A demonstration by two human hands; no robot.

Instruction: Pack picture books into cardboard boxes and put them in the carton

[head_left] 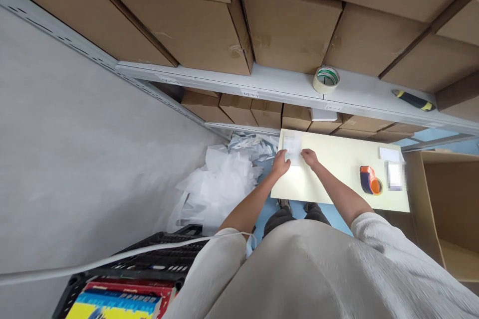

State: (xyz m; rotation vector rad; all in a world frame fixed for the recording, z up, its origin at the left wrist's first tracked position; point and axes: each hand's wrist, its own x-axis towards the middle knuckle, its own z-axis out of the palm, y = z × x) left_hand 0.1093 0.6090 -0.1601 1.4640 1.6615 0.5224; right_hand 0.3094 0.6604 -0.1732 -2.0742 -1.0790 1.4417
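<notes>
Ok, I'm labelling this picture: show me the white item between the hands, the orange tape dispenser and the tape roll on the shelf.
White item (293,148): head view, middle of its upper face.
Orange tape dispenser (369,180): head view, middle of its body.
Tape roll (325,89): head view, front of its outer wall.

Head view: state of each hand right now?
Left hand: partly curled at left edge of white packet; grip unclear.
Right hand: closed at its right edge, apparently pinching it.
</notes>
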